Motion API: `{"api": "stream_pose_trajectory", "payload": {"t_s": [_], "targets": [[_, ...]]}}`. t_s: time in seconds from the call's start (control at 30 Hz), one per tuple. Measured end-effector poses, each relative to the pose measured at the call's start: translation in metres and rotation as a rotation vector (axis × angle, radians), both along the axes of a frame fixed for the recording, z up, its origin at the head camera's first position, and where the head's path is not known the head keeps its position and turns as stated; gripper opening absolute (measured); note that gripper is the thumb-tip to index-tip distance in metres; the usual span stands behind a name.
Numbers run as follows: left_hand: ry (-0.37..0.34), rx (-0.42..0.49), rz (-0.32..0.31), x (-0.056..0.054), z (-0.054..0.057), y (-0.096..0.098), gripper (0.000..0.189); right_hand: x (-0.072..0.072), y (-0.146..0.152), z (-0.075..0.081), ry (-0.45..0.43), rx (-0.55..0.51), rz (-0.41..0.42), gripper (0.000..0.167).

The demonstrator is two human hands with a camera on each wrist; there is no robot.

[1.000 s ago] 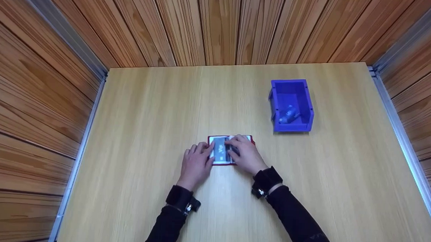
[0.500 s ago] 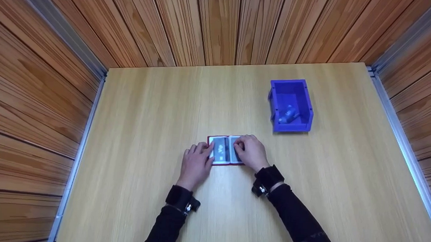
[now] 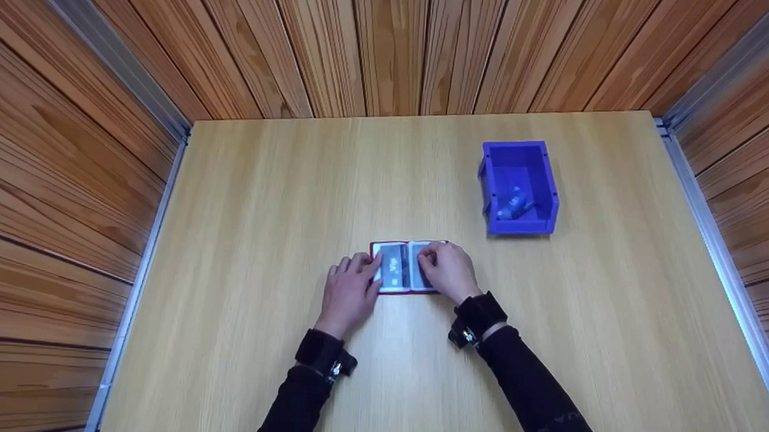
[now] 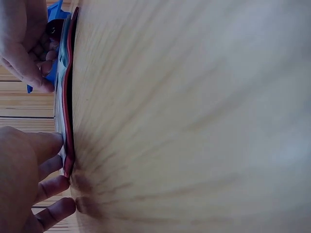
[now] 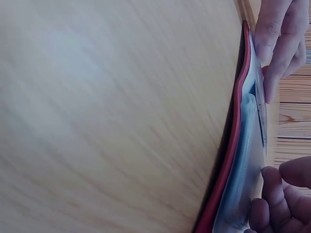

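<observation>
An opened card holder (image 3: 408, 291) with a red edge and clear sleeves lies on the table. Under its left side shows a grey card (image 3: 393, 266) with white lettering. My left hand (image 3: 349, 294) rests at the left edge, fingers nearly straight, their tips on the holder and the tabletop. On the right half, my right hand (image 3: 451, 270) has its fingers curled, thumb and index tips pinching at the clear sleeve (image 5: 250, 145). That hand covers most of the right side. In the left wrist view, a dark snap tab (image 4: 56, 29) stands beside the right fingers.
A blue open-front bin (image 3: 517, 226) stands at the back right of the table (image 3: 280, 191), with small bluish items (image 3: 515, 203) inside. Wood-patterned walls (image 3: 393, 45) and metal rails (image 3: 719, 240) border the tabletop.
My right hand has moved from the middle of the card holder to its right half, its thumb and index drawing together and uncovering the fold. The left hand has stayed in place.
</observation>
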State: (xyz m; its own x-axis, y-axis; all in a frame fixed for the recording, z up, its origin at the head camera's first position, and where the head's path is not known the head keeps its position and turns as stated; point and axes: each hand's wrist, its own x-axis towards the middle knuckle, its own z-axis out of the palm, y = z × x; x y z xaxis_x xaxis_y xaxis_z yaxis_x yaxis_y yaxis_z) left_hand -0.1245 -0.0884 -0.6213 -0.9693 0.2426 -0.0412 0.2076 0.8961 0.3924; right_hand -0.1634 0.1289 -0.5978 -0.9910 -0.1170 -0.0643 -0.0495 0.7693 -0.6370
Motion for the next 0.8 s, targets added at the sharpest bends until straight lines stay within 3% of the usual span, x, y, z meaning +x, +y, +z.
{"api": "stream_pose_trajectory", "payload": {"t_s": [0.2,0.37,0.53,0.7,0.8], "targets": [[-0.001,0.019,0.009,-0.001,-0.001,0.001,0.053,0.001,-0.006,0.002,-0.04,-0.07,-0.034,0.012],[0.005,0.026,0.009,-0.001,-0.001,0.0,0.053,0.004,-0.016,0.004,-0.229,-0.242,-0.064,0.016],[0.007,0.025,0.005,-0.001,-0.001,0.0,0.053,0.004,-0.025,0.005,-0.407,-0.393,-0.155,0.017],[-0.015,0.012,0.011,-0.002,-0.002,0.001,0.053,0.002,-0.031,0.004,-0.459,-0.385,-0.24,0.018],[-0.03,0.005,0.009,-0.002,-0.002,0.003,0.054,0.001,-0.032,0.002,-0.443,-0.333,-0.27,0.019]]}}
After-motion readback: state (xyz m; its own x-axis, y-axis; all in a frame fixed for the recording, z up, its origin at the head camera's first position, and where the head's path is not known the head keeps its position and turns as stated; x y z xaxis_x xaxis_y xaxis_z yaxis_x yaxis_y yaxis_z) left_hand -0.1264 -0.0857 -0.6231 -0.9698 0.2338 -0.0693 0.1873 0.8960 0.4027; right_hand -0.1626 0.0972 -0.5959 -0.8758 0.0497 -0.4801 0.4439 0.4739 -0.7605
